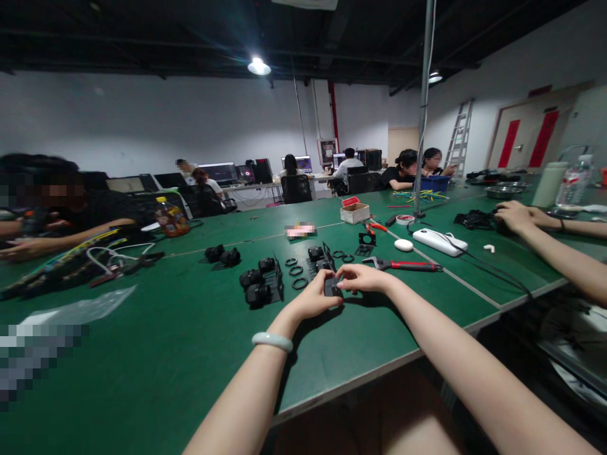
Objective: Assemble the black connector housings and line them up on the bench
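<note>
One small black part (332, 288) sits just below the middle of the head view, clamped by the fingers of the left hand (313, 296); those of the right hand (364, 277) touch it, grip too hidden to tell. Bracing it low over the bench (190, 335) should aid control.

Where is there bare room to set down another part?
Widest: green tabletop between the clear plastic and pale bracelet. Smaller: between wrench and right forearm. Crowded: beyond and left of the left hand, with black fittings and rings.
</note>
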Available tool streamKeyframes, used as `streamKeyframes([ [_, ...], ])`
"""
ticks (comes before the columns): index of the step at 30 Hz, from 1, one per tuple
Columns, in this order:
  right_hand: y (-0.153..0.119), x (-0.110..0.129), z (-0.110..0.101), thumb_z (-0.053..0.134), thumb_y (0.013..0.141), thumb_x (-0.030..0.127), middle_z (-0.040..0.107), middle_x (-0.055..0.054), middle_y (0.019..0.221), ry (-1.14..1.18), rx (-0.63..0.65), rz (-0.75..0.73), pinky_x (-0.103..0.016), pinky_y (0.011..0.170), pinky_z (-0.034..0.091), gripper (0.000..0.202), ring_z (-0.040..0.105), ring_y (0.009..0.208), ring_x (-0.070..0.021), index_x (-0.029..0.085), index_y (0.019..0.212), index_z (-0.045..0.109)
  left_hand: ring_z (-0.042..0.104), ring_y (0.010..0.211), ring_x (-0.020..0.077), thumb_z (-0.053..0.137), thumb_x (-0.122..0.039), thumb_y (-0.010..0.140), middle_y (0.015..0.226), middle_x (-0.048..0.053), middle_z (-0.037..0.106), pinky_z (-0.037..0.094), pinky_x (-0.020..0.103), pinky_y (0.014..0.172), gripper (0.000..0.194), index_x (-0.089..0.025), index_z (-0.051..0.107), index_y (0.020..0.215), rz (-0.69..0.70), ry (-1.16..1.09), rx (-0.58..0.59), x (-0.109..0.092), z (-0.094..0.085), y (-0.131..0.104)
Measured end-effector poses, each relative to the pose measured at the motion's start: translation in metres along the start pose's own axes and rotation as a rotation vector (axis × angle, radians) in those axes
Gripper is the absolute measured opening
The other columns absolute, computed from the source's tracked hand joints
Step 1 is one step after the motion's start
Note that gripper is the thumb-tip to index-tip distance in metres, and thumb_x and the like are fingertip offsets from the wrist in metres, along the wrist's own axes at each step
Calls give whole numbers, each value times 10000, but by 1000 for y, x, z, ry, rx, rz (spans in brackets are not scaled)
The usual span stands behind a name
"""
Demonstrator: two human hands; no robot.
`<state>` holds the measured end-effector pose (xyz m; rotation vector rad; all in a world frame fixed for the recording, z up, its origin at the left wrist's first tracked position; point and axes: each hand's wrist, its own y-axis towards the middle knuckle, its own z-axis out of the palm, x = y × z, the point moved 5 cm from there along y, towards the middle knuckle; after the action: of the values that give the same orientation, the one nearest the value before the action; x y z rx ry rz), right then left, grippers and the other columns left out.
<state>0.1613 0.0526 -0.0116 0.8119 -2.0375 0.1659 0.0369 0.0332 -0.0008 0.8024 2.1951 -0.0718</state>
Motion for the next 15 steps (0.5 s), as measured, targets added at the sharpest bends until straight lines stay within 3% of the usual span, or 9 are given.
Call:
streamKeyframes([
  [8, -1, 1, -1, 525, 640, 422, 479, 4, 703, 112, -8, 11, -208, 510, 391, 401, 457, 536, -71, 173, 944, 444, 448, 735, 120, 556, -284, 572, 884, 12, 442, 388, 219, 611, 510, -167, 345, 1022, 21, 4, 9, 2, 1, 1],
  [15, -2, 6, -3, 641, 532, 306, 437, 16, 758, 134, -34, -46, -196, 546, 377, 467, 431, 592, -65, 191, 935, 434, 449, 783, 135, 571, -293, 566, 902, 19, 451, 388, 228, 653, 528, -159, 349, 1026, 34, 0, -9, 3, 1, 2],
])
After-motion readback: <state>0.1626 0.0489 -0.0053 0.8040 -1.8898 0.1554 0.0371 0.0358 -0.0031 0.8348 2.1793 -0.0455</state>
